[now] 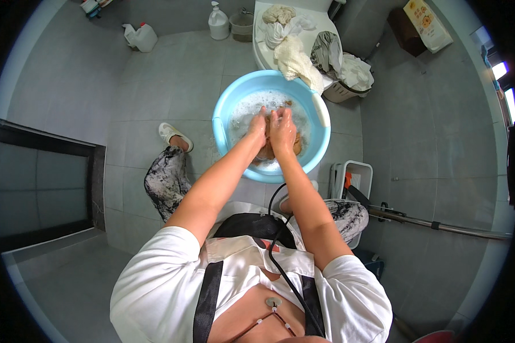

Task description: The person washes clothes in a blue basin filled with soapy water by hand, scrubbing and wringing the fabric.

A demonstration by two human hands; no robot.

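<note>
A round light-blue basin on the tiled floor holds sudsy water. Inside it, my left hand and my right hand are close together over the water, wet, with fingers curled inward. Between and below them is a brown wet cloth, partly sunk in the suds and partly covered by my hands. Another bit of brown shows just right of my right hand. Both hands appear closed on the cloth, though their palms are hidden.
Behind the basin, a white toilet bears cream cloth and grey cloth. Beside it stands a bin. White jugs and a pump bottle line the back wall. A metal pole crosses at right.
</note>
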